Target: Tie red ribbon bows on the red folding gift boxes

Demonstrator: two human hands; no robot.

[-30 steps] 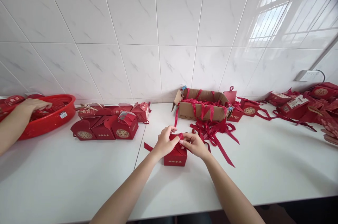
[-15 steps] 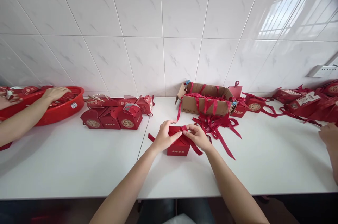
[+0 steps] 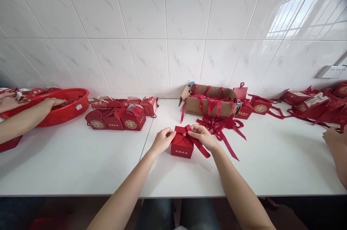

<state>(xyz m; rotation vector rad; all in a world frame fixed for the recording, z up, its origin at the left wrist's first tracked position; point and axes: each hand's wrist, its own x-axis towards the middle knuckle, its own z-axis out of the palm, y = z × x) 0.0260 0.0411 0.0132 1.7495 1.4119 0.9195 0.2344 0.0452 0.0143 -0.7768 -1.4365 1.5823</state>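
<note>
A small red gift box (image 3: 182,150) with pale lettering stands on the white table in front of me. Across its top runs a dark red ribbon (image 3: 201,148), looped near the middle, with one tail hanging over the right side. My left hand (image 3: 163,140) pinches the ribbon at the box's upper left edge; the tail there is mostly hidden by the fingers. On the other side, my right hand (image 3: 202,136) is closed on the ribbon loop, thumb and forefinger together. Just behind lies a heap of loose red ribbons (image 3: 223,126).
A cardboard box (image 3: 208,106) draped with ribbons stands near the wall. Finished-looking red boxes (image 3: 115,118) sit in a cluster to the left. Another person's hand (image 3: 52,104) reaches into a red basin (image 3: 81,106). At far right are more red boxes (image 3: 311,105) and a person's hand (image 3: 333,139).
My hands have drawn apart, the left one moving left off the box's middle. More of the lid shows, and a ribbon loop now stands up by my right fingers.
</note>
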